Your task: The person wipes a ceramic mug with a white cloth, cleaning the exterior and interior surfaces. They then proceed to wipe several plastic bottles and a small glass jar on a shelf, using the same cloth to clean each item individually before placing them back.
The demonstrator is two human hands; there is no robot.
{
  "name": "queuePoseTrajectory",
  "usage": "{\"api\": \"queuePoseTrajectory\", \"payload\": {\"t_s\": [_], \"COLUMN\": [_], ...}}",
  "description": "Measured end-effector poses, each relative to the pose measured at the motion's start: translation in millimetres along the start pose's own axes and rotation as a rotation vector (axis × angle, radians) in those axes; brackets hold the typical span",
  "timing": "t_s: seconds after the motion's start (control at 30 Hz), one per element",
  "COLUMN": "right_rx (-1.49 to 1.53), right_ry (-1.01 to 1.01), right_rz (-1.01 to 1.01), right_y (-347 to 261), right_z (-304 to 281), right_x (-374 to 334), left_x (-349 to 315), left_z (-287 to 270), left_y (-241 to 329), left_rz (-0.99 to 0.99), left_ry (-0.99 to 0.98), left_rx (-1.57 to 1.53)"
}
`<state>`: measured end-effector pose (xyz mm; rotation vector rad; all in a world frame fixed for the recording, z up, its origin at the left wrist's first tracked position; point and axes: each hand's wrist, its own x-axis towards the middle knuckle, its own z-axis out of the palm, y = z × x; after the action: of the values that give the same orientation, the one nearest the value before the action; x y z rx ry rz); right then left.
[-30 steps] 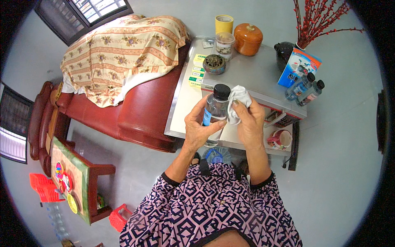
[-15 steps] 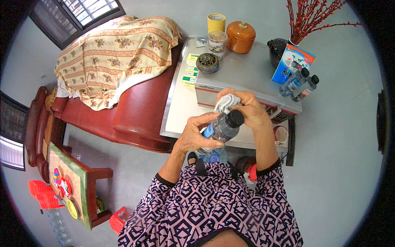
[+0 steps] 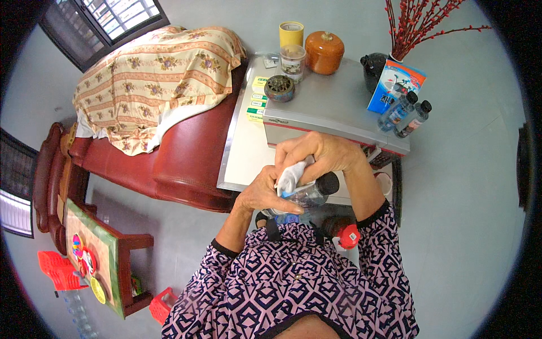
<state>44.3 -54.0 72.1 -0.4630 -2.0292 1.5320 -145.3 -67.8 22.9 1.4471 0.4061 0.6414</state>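
Note:
My left hand (image 3: 263, 192) is wrapped round a clear plastic bottle (image 3: 311, 195) with a black cap, tilted so that the cap points up and to the right. A blue label shows in part on its side. My right hand (image 3: 322, 153) pinches a crumpled white cloth (image 3: 290, 177) and presses it against the bottle's side, close to my left fingers. The lower end of the bottle is mostly hidden by my left hand. Both hands are in front of a silver microwave-like appliance (image 3: 339, 107).
On the appliance stand a wooden jar (image 3: 324, 53), a yellow canister (image 3: 291, 35), a clear tub (image 3: 292, 62), a dark openwork pot (image 3: 280, 88), a blue packet (image 3: 393, 87) and two bottles (image 3: 414, 117). A red sofa (image 3: 192, 161) is left; a low table (image 3: 107, 254) lies lower left.
My right hand has moved left and down with the cloth, from beside the cap onto the bottle's side. The bottle is tilted further over to the right.

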Motion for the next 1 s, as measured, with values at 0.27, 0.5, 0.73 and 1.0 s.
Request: {"api": "queuePoseTrajectory", "payload": {"t_s": [0.27, 0.5, 0.73, 1.0], "right_rx": [0.024, 0.630, 0.829, -0.254], "right_ry": [0.203, 0.797, 1.108, 1.310], "right_rz": [0.032, -0.081, -0.368, -0.217], "right_y": [13.8, 60.1, 61.4, 53.7], "right_z": [-8.0, 20.0, 55.0, 74.2], "right_x": [-22.7, -29.2, -5.1, 0.6], "left_x": [4.3, 7.0, 12.7, 13.6], "left_z": [-2.7, -9.6, 2.0, 3.5], "left_y": [-15.6, -28.5, -18.8, -21.6], "left_rz": [0.044, 0.137, 0.223, 0.210], "left_ry": [0.002, 0.110, 0.384, 0.665], "left_rx": [0.047, -0.127, -0.156, 0.139]}}
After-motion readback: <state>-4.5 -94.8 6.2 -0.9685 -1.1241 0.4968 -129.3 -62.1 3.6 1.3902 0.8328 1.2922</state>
